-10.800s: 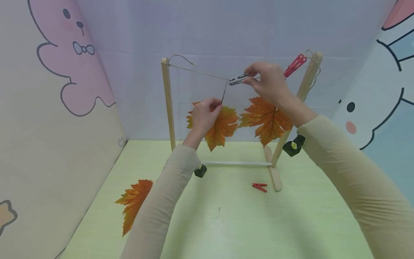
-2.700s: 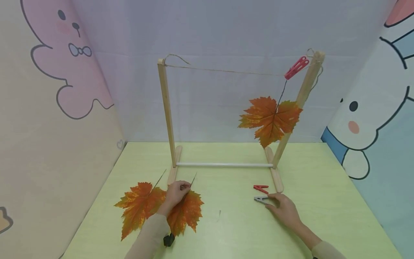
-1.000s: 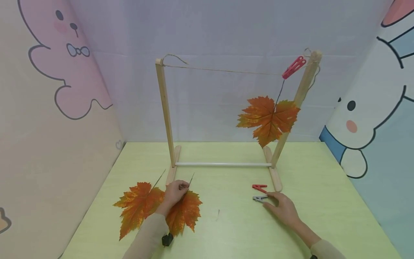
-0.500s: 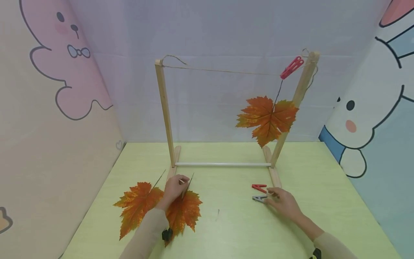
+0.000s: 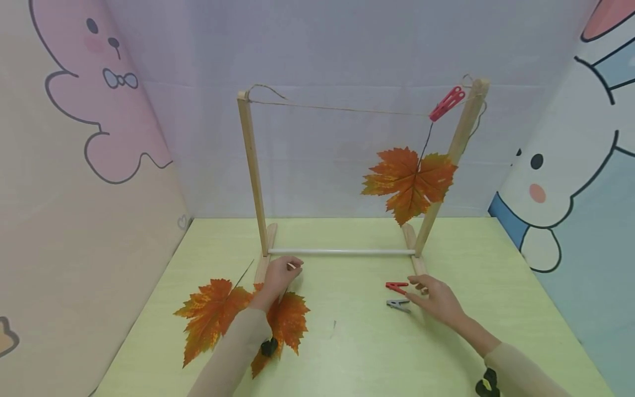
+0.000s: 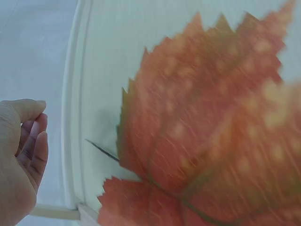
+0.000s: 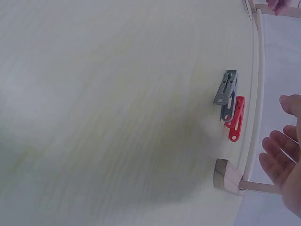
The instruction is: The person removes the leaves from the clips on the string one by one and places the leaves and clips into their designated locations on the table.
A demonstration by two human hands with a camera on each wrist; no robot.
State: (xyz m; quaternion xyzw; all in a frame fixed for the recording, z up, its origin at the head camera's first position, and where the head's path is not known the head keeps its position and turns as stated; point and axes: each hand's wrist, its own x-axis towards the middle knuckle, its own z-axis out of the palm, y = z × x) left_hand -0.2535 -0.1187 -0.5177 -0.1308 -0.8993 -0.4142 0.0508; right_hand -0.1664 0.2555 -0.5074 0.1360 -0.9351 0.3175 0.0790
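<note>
My left hand [image 5: 280,275] is raised above the near leaf [image 5: 288,320], fingers loosely curled with nothing between them; in the left wrist view the hand [image 6: 23,150] is apart from the leaf [image 6: 188,141] and its stem. My right hand [image 5: 436,298] hovers beside the red clothespin [image 5: 397,286], holding nothing; the right wrist view shows its fingers [image 7: 280,150] relaxed, apart from the red clothespin [image 7: 236,120] and the grey clothespin [image 7: 227,92]. The grey clothespin [image 5: 398,305] lies on the table. Another leaf [image 5: 213,314] lies further left.
A wooden frame [image 5: 254,171] stands at the back, with a string [image 5: 337,108] between its posts and a white rod [image 5: 342,252] low down. At the right, a red clothespin [image 5: 447,103] holds a hanging leaf [image 5: 412,182] on the string.
The second leaf came off the string and now lies on the table, as does the grey clothespin. Both hands have just let go and moved up, away from them.
</note>
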